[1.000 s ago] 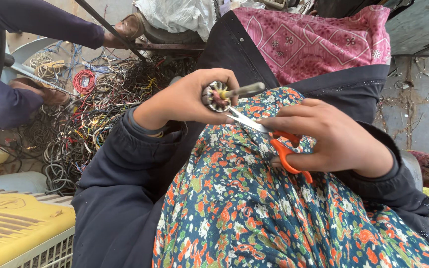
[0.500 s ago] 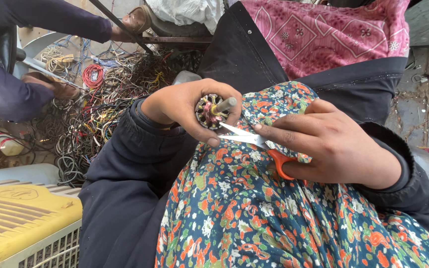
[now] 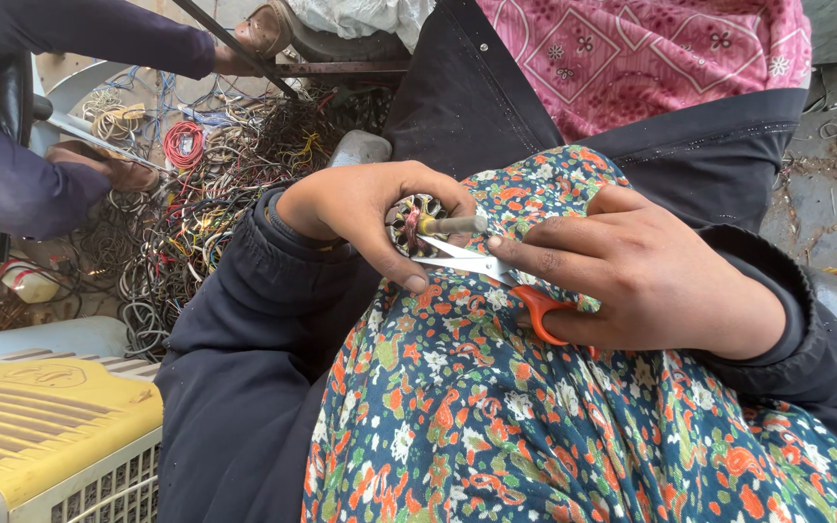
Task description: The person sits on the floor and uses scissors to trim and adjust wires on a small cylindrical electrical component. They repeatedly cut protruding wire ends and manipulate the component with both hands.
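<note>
Left hand [image 3: 365, 213] is wrapping closed around a small motor rotor [image 3: 416, 225], its copper windings facing the camera and a grey shaft [image 3: 457, 224] sticking out to the right. The rotor is sitting over my lap, just above the floral fabric [image 3: 534, 426]. Thumb is pressing in from below, fingers curling over the top.

Right hand [image 3: 646, 276] is gripping orange-handled scissors [image 3: 496, 281], fingers closed through and around the loops. The blades are standing only slightly parted, tips reaching in at the lower face of the rotor. I cannot tell whether a strand is actually caught between them.

Risks as I am judging them: the blade tips are working just beside my left thumb [image 3: 404, 273], so a slip off the hard core could nick it. The rotor is round and held by fingertips alone; a twist of the scissors could roll it out of the grip and into the fabric.

Both wrists are bending inward, forearms converging over the lap in dark sleeves.

Well apart, upper left: a wire tangle [image 3: 215, 184], another person's hand [image 3: 108, 169] reaching into it, a yellow plastic crate [image 3: 41, 426] lower left.
</note>
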